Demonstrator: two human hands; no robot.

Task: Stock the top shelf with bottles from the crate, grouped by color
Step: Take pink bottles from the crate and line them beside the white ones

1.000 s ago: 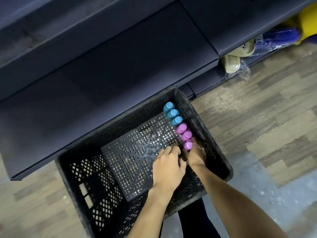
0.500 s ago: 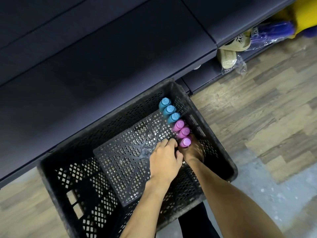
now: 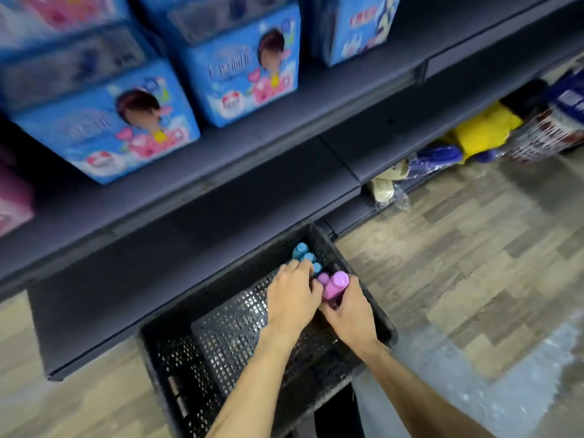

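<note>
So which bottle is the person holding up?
The pink bottle gripped by the right hand: it sticks up higher than the other pink bottle and the three blue bottles, which sit low in the crate.

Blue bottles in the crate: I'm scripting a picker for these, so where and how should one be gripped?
Take the farthest blue bottle by its cap and neck, coming straight down from above. The three stand upright in a tight row along the crate wall, so only the caps are free; neighbours and the wall block the sides.
</note>
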